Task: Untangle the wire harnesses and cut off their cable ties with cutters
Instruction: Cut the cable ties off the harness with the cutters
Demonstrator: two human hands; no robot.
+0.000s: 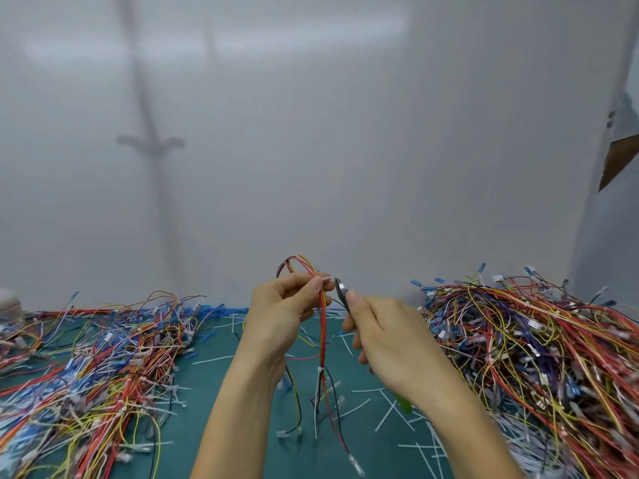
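Head view: L hand (pixel 283 312) pinches a wire harness (pixel 323 326) btwn thumb & fingers, wire ends hanging below it to the worktop (pixel 221 344). R hand (pixel 390 344) grips cutters (pixel 340 292), tips just beside the cable tie (pixel 326 280) at L thumb.

Bright, even overhead light; soft glare on wall (pixel 311 32), faint shadow (pixel 152 143) there, edges warped w/ slight blur.

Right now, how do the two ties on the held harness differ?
The upper tie sits at the thumb of the left hand; the lower tie hangs free below it. The cutters are beside the upper tie, far from the lower tie. Both are white and still on the harness.
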